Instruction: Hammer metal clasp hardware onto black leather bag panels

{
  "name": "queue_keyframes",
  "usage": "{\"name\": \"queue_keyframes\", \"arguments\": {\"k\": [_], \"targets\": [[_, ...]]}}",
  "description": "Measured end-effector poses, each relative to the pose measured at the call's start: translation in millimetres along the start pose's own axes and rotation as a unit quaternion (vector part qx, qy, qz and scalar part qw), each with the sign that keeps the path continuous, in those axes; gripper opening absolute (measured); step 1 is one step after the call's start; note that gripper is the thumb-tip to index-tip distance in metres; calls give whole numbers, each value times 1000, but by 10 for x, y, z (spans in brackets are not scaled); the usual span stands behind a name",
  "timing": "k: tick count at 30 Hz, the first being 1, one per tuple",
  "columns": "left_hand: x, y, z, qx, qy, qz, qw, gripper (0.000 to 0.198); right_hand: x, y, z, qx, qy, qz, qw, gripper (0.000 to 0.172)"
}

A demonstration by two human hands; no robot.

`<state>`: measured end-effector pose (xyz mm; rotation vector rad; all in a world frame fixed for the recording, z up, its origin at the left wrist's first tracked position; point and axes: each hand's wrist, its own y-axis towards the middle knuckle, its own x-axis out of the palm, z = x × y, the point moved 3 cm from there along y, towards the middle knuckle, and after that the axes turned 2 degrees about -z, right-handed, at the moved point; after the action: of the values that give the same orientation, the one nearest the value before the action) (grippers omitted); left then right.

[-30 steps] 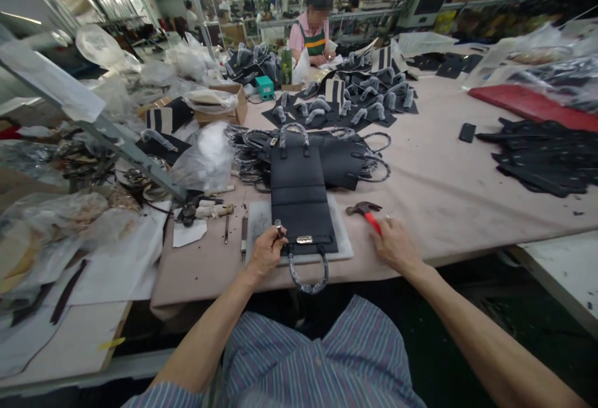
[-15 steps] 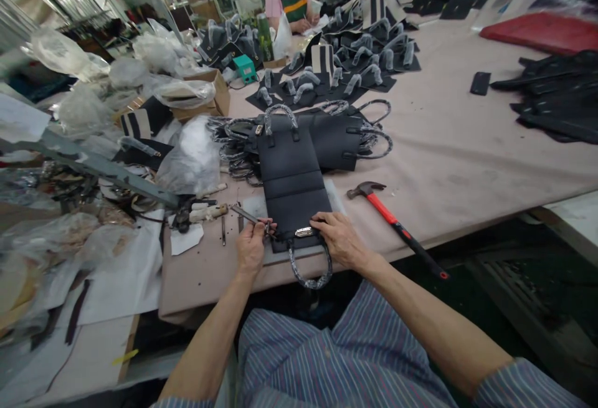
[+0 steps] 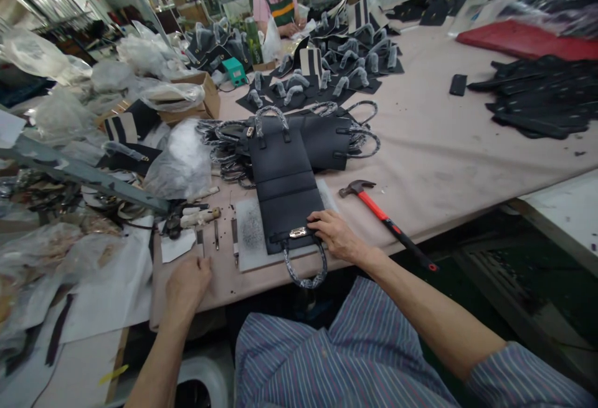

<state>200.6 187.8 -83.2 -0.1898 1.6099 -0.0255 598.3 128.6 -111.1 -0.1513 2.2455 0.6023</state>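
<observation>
A black handbag panel (image 3: pixel 286 168), folded out flat, lies lengthwise in front of me on a pale board (image 3: pixel 252 233). Near its front edge is a shiny metal plate (image 3: pixel 298 232), and a plastic-wrapped handle (image 3: pixel 306 282) loops over the table edge. My right hand (image 3: pixel 339 235) is closed on the panel's right side beside the plate, fingertips on top. To the left of the board, my left hand (image 3: pixel 189 283) is closed around the lower end of a flat metal tool (image 3: pixel 200 243), low over the table.
A claw hammer (image 3: pixel 385 221) with a red and black handle lies at right. Slim metal tools (image 3: pixel 235 243) lie left of the board. More bag pieces (image 3: pixel 327 140) are stacked behind. Plastic bags (image 3: pixel 182 159) crowd the left. A co-worker (image 3: pixel 275 3) sits across the table.
My left hand has moved left, away from the panel, carrying the metal tool with it. My right hand keeps its place on the panel. The view has shifted slightly.
</observation>
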Motion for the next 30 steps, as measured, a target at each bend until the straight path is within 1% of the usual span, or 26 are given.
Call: {"name": "queue_keyframes", "arguments": {"k": [1, 3, 5, 6, 9, 11, 13, 16, 19, 21, 24, 26, 28, 30], "targets": [[4, -20, 42, 10, 32, 9, 999, 36, -18, 12, -8, -5, -20, -11, 1000, 32], [-30, -84, 231, 51, 66, 61, 995, 35, -68, 54, -50, -29, -72, -59, 995, 35], [-84, -169, 543, 128, 44, 110, 985, 32, -131, 116, -125, -62, -138, -127, 980, 36], [-108, -213, 731, 180, 16, 118, 976, 29, -158, 151, -172, -77, -175, -163, 968, 34], [-170, -324, 1299, 337, -59, 104, 934, 21, -194, 259, -336, -102, -289, -258, 916, 21], [-198, -354, 1589, 400, -53, 82, 911, 17, -171, 319, -450, -105, -343, -294, 886, 20], [-220, -356, 1772, 443, -14, 59, 894, 15, -123, 367, -543, -91, -373, -310, 870, 23], [-262, -364, 1901, 496, 45, 41, 866, 16, -39, 403, -604, -62, -383, -326, 862, 24], [-291, -406, 1989, 527, 83, 33, 845, 16, 10, 392, -578, -52, -378, -329, 863, 22], [-285, -437, 2058, 535, 99, 29, 838, 16, 4, 359, -536, -52, -371, -319, 871, 21], [-259, -453, 2125, 542, 100, 30, 834, 16, -58, 287, -461, -39, -340, -286, 895, 19], [-241, -427, 2093, 546, 90, 36, 832, 15, -112, 231, -399, -28, -311, -266, 912, 19], [-216, -378, 1981, 559, 69, 37, 825, 15, -154, 172, -331, -33, -283, -251, 925, 19], [-171, -321, 1812, 593, 34, 34, 804, 18, -174, 110, -257, -62, -254, -239, 935, 19]]}}
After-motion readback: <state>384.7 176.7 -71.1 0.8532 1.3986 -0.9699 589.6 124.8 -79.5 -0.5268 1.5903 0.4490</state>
